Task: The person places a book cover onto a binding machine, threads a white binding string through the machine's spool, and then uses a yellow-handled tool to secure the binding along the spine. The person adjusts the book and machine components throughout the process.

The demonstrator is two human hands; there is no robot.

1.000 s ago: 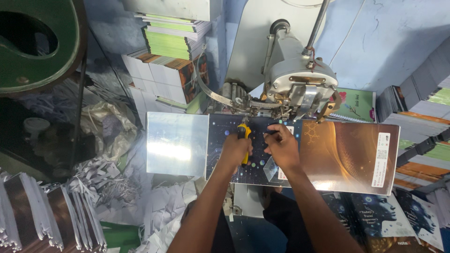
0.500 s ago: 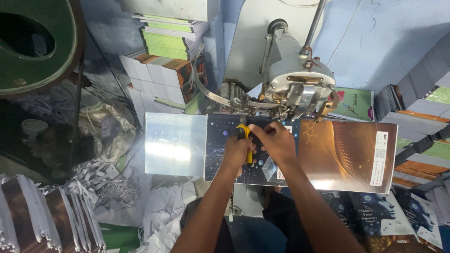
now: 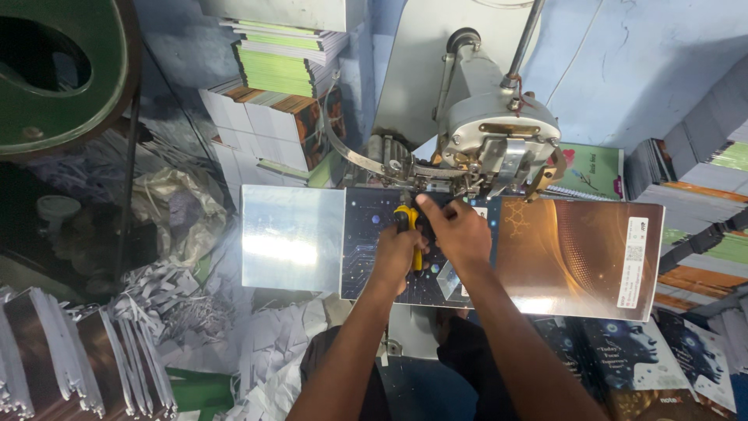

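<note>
1. Nearest the camera, stacks of printed booklets (image 3: 78, 359) with brown covers stand at lower left, beside a heap of shredded paper trimmings (image 3: 179, 312); more dark-covered books (image 3: 654, 359) lie at lower right.
2. Two bare forearms reach up from the bottom edge to an opened glossy book cover (image 3: 576, 257), dark blue at its left half and bronze at its right, lying flat under the machine.
3. The left hand (image 3: 396, 253) has its fingers curled tight around a yellow-handled tool (image 3: 411, 234), which rests on the blue part of the cover near its upper edge.
4. The right hand (image 3: 456, 230) lies just beside it, its fingers together and pressed down at the tool's head; whether it grips anything cannot be made out.
5. Directly beyond, the grey metal stitching machine head (image 3: 499, 136) hangs over the cover's top edge.
6. Farther back, stacks of green and orange notebooks (image 3: 280, 70) stand against the blue wall (image 3: 662, 62).
</note>
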